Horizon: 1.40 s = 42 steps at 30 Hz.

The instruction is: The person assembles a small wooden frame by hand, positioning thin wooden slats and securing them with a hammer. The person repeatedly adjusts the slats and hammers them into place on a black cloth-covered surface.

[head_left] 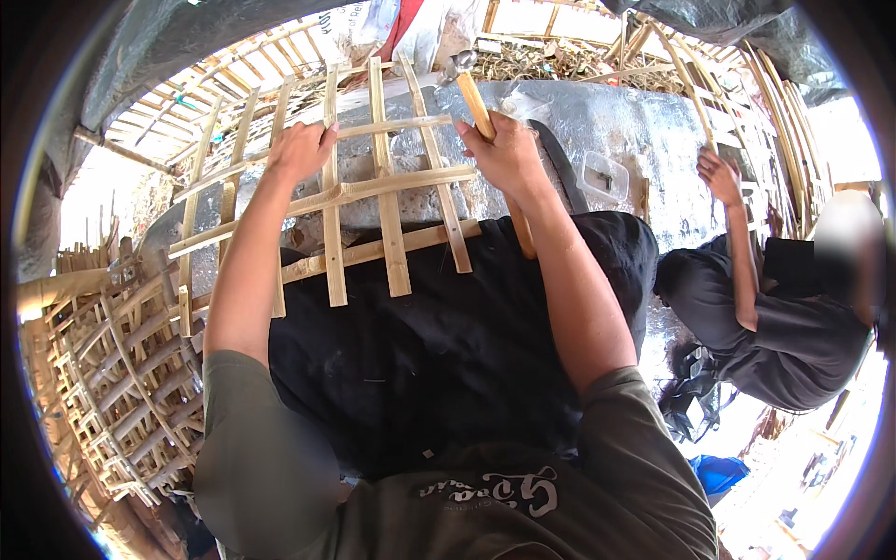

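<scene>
A lattice of crossed bamboo slats [393, 233] lies over my lap and the grey surface in front of me. My left hand [301, 151] is closed around its upper part, with the fingers curled over the slats. In my right hand [509, 154] is a hammer [476, 105], gripped around its wooden handle. The metal head points up and away, just beyond the lattice's far right corner. The lower end of the handle shows below my right wrist, beside my forearm. My right fingers are close to the ends of the cross slats.
A clear plastic box [605, 177] with small dark contents sits right of my right hand, near a black curved strip [560, 163]. At the right another person [775, 308] sits, one hand on bamboo strips. Woven bamboo frames [121, 392] are piled at my left.
</scene>
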Available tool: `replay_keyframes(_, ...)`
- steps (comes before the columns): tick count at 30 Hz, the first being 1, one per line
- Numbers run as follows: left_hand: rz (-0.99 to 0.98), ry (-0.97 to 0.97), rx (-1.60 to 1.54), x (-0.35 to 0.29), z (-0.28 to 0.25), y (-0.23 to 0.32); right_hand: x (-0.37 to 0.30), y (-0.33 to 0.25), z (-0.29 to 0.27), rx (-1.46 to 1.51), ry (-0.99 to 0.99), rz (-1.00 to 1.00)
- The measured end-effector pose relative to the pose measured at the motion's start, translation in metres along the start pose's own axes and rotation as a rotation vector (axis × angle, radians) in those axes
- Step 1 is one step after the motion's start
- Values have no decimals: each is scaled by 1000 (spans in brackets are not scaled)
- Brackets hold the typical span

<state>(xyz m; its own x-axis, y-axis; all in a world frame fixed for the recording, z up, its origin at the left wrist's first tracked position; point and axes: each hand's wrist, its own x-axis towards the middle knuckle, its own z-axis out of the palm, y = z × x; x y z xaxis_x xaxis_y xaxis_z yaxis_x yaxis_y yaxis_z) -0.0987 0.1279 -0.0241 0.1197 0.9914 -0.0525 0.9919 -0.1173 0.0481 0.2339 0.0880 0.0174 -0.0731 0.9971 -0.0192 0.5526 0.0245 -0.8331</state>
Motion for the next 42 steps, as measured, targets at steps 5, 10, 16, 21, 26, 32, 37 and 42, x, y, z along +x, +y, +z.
replay_keyframes(5,-11,2,-16,0,6,-11,0,5,-1,-231,-9,-51)
replay_keyframes(10,16,102,-17,5,-6,-17,6,17,1,-307,-29,-47)
replay_keyframes(16,68,59,-48,3,-5,-2,9,30,19,-484,-160,-14)
replay_keyframes(21,40,58,-63,-4,14,0,5,24,17,-485,-204,16)
replay_keyframes(26,14,10,-58,1,6,3,5,24,18,-530,-242,20)
replay_keyframes(32,7,13,-64,-1,5,2,4,22,20,-544,-234,10)
replay_keyframes(37,-83,-6,-7,-9,-5,15,2,27,22,-519,-215,-7)
replay_keyframes(42,-119,135,-3,-63,-14,77,-1,28,20,-550,-212,15)
